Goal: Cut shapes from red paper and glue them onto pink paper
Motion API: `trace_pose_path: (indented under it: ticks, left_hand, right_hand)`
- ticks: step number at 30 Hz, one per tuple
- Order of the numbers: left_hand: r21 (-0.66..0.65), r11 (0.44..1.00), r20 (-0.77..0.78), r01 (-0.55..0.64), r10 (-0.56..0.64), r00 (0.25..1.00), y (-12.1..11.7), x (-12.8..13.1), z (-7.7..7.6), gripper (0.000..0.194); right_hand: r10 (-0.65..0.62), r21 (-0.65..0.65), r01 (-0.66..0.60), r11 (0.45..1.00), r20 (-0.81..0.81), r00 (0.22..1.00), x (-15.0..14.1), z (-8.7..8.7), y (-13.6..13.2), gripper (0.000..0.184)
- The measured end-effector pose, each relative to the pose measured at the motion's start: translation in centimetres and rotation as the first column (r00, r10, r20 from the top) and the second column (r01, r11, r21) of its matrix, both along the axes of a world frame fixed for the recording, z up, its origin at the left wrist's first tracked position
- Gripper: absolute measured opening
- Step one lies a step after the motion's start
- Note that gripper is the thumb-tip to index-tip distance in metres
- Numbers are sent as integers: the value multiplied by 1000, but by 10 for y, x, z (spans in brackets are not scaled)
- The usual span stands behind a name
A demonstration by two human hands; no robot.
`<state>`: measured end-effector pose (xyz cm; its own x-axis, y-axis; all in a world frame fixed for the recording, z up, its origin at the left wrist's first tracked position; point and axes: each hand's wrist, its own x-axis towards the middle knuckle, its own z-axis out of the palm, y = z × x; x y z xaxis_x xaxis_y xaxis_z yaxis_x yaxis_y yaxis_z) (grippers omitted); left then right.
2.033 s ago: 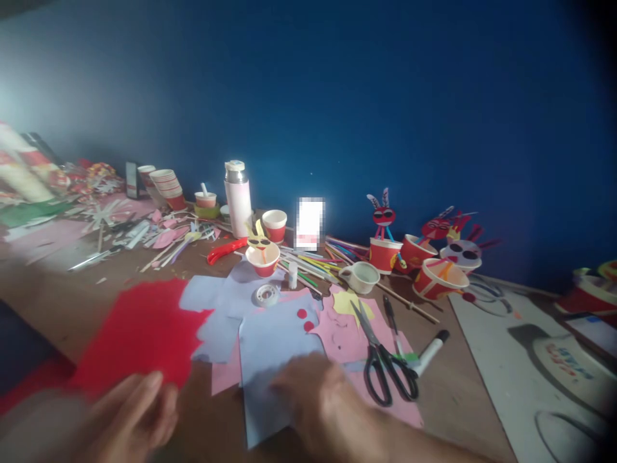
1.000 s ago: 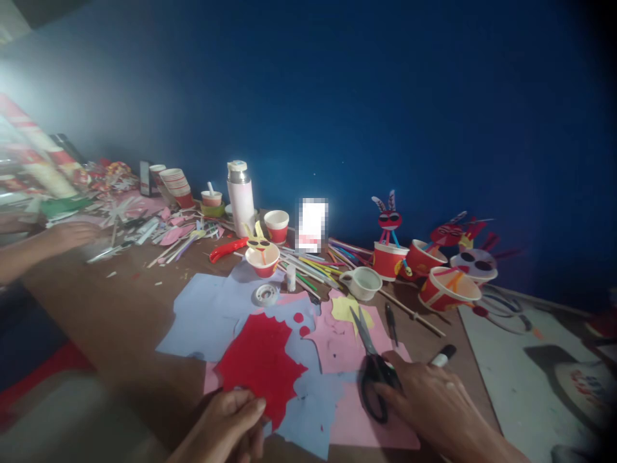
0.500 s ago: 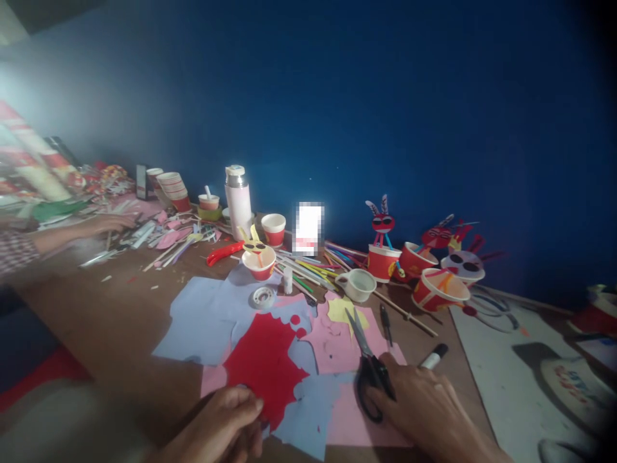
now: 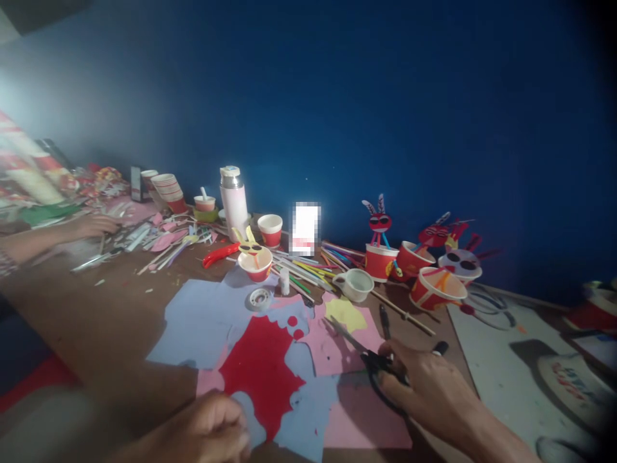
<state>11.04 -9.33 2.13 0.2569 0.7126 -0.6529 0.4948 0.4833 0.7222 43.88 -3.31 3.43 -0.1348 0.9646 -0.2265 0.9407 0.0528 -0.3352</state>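
My right hand (image 4: 424,379) grips a pair of black-handled scissors (image 4: 369,354), fingers in the loops. Its blades are slightly parted and point left over the pink felt (image 4: 332,350). At the lower left my left hand (image 4: 207,427) is closed, fingers curled in; what it holds, if anything, is hidden. Just to its right lies a red felt sheet (image 4: 263,366) with cut-out edges, on top of light blue felt (image 4: 308,411). A yellow felt scrap (image 4: 346,314) rests on the pink piece. A black pen (image 4: 384,321) lies above the right hand.
Behind the felt stand a white flask (image 4: 234,209), a small white cup (image 4: 354,284) and red paper cups (image 4: 382,260) with felt figures. Coloured sticks (image 4: 313,273) lie between them. A co-worker's hand (image 4: 94,225) is at the left. A blue wall closes the back.
My right hand has lifted the scissors and turned their blades leftward. My left hand has drawn left and down, away from the red felt. The co-worker's hand has shifted left.
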Motion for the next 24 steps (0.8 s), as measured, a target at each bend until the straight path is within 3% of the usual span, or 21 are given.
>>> trace_pose_path:
  ticks: [2,3,5,7,8,11,15,24]
  left_hand:
    - [141,984,-34,111,-108,994,16,7,8,36]
    - [252,952,-82,174,-158,984,27,11,11,35]
    - [461,836,-219,297,-217,951,52,23,13,32]
    - [643,648,-381,408,-192,905,77,35,11,29]
    - [660,614,-408,433,-191,893,88,42,8,27]
    - [654,573,-473,493,-199,858,109,57,-3,21]
    - [614,554,-545,562,-218,810,115,64,-14,12]
    - [566,581,-557,585,-253,791,124,61,-24,10]
  right_hand:
    - [4,-75,-28,997,-298,955,4,8,2,27]
    - [-4,-111,-52,992,-453,892,4,11,2,31]
    - [-24,-143,-96,985,-668,744,2,16,0,45]
    - [-33,-154,-135,979,-769,638,-4,20,-3,57]
    - [-36,-170,-165,971,-795,606,-8,21,-5,59]
    - [-92,-233,-212,949,-848,522,-17,18,-8,58]
    - [-138,-264,-219,939,-876,463,-23,11,-5,55]
    - [-168,-297,-255,920,-889,427,-22,10,-3,48]
